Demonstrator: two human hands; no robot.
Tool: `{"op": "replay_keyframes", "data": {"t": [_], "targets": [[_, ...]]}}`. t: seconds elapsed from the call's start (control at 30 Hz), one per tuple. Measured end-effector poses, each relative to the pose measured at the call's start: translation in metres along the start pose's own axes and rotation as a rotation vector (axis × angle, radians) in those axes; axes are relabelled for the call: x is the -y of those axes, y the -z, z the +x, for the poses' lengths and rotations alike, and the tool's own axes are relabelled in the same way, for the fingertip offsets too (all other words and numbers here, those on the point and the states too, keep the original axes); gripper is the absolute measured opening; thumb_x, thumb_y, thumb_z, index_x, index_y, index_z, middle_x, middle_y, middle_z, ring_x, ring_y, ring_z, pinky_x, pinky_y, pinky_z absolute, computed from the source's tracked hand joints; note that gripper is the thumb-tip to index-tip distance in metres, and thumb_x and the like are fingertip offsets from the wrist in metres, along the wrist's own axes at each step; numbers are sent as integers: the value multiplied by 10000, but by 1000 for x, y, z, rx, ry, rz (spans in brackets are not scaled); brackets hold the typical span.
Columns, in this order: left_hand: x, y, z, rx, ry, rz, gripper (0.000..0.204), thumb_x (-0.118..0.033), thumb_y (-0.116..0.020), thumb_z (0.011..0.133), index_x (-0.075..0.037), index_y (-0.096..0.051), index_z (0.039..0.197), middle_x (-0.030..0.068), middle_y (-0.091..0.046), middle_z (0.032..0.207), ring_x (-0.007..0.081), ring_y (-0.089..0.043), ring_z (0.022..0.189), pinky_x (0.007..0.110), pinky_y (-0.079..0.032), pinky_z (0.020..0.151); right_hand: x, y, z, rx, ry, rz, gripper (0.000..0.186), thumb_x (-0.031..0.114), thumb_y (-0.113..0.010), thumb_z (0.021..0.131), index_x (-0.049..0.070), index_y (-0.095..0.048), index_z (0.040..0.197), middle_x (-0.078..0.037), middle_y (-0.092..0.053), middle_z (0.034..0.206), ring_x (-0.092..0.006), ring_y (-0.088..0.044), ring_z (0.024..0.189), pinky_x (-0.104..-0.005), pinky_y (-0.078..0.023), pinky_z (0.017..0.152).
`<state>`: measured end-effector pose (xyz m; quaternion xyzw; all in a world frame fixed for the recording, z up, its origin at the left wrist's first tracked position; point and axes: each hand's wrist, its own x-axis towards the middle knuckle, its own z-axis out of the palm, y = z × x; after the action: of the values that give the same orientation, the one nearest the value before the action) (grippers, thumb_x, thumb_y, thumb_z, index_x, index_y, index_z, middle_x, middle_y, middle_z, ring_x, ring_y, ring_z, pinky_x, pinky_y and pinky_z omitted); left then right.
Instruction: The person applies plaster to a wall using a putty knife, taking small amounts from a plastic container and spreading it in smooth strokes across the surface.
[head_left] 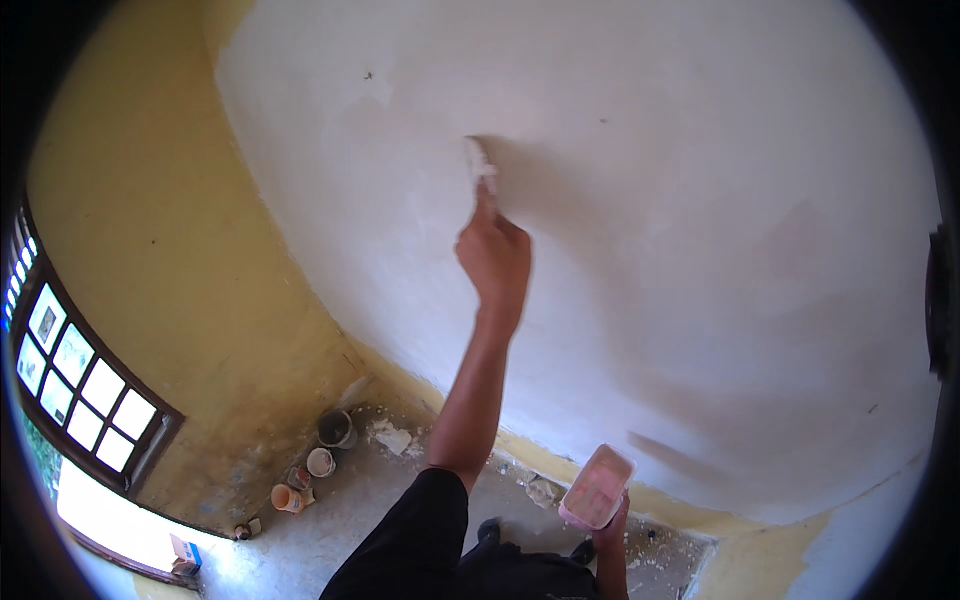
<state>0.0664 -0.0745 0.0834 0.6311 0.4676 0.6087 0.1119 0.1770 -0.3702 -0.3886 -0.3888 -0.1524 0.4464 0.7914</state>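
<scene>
Raised on my outstretched arm, my left hand (pixel 495 260) is closed round the handle of a putty knife (pixel 478 160). The tool looks whitish and slightly blurred, and its head is at the white wall (pixel 680 230). Whether the whole edge touches the wall I cannot tell. Low down, to the right of my body, my right hand (pixel 612 525) grips a pinkish rectangular plastic tub (pixel 598 488) by its side. The tub is tilted with its open top showing, and pale material coats its inside.
A yellow wall (pixel 150 200) meets the white one at the left. A dark bucket (pixel 337 429), a white pail (pixel 320 462) and an orange container (pixel 287 498) stand on the floor near that corner. Pale debris (pixel 392 437) lies along the wall's foot. A window (pixel 85 375) is at the left.
</scene>
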Motion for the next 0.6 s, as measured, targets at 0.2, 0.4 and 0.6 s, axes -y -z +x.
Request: {"op": "replay_keyframes", "data": {"t": [0.2, 0.4, 0.6], "targets": [[-15, -15, -88, 93, -537, -105, 613, 109, -512, 757, -27, -509, 1355, 199, -614, 1259, 358, -688, 915, 389, -569, 714, 5, -4, -3, 3, 52, -156, 449, 386, -414, 1035, 102, -384, 1382, -74, -515, 1273, -216, -519, 1173, -406, -473, 990], [18, 15, -80, 69, -594, -178, 653, 171, -494, 752, -20, -510, 1376, 205, -589, 1300, 332, -686, 988, 357, -568, 776, 20, -10, 12, -13, -82, 254, 447, 327, -427, 1041, 94, -330, 1409, -86, -486, 1309, -221, -507, 1192, -400, -470, 995], [63, -38, -5, -159, -644, 204, 596, 149, -482, 791, 16, -481, 1372, 248, -508, 1376, 368, -531, 1252, 412, -562, 860, 21, -16, 12, 29, -32, 18, 492, 443, -363, 1040, 102, -391, 1394, -63, -505, 1300, -206, -508, 1198, -395, -437, 1028]]}}
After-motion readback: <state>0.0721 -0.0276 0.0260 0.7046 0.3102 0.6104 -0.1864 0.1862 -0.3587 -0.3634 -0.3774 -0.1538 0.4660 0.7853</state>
